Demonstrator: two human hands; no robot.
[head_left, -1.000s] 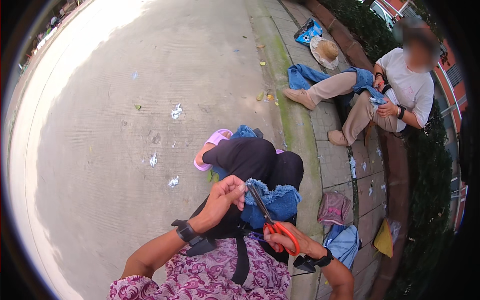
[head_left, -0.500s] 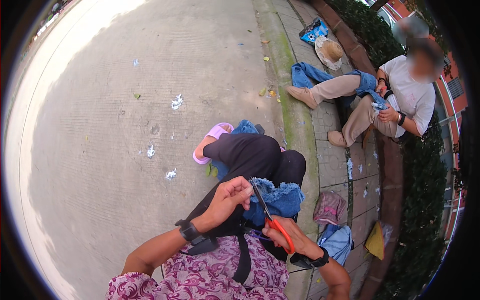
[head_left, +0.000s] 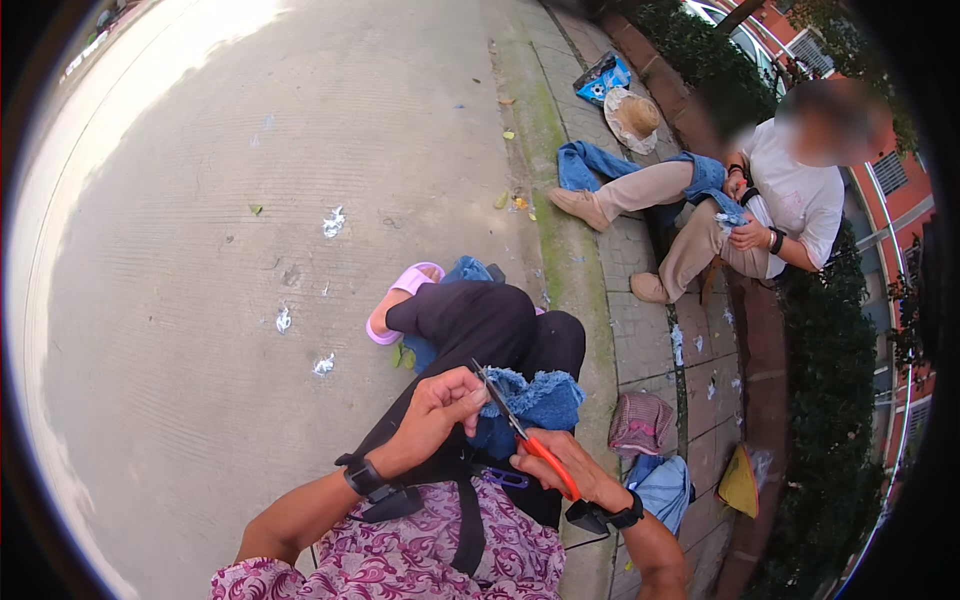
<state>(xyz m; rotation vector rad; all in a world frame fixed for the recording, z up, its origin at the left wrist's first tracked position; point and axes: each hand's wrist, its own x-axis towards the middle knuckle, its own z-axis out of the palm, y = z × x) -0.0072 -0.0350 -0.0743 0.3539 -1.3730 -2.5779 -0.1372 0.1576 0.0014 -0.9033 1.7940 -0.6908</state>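
Observation:
Across my lap lies a blue denim garment (head_left: 545, 400) with a frayed, pale fringe along its upper edge. My left hand (head_left: 437, 412) is closed in a pinch at the left end of that fringe; the fingertips partly hide what they grip. Orange-handled scissors (head_left: 543, 458) are held in my right hand (head_left: 578, 468), at the near right side of the denim. Their dark blades (head_left: 497, 398) point up and left, passing between my left fingertips and the frayed edge. A purple loop-shaped item (head_left: 505, 478) rests on my lap below the denim.
White thread clumps (head_left: 333, 222) lie on the concrete at left. A co-worker (head_left: 800, 200) sits at right holding denim. Along the paving are a straw hat (head_left: 632, 118), a blue bag (head_left: 603, 80), a checked pink cloth item (head_left: 641, 422), folded denim (head_left: 662, 492) and a yellow item (head_left: 738, 482).
The whole view has swung slightly right, so everything sits further left. The scissors' orange handles look narrower and closer together than before. My left hand stays at the fringe.

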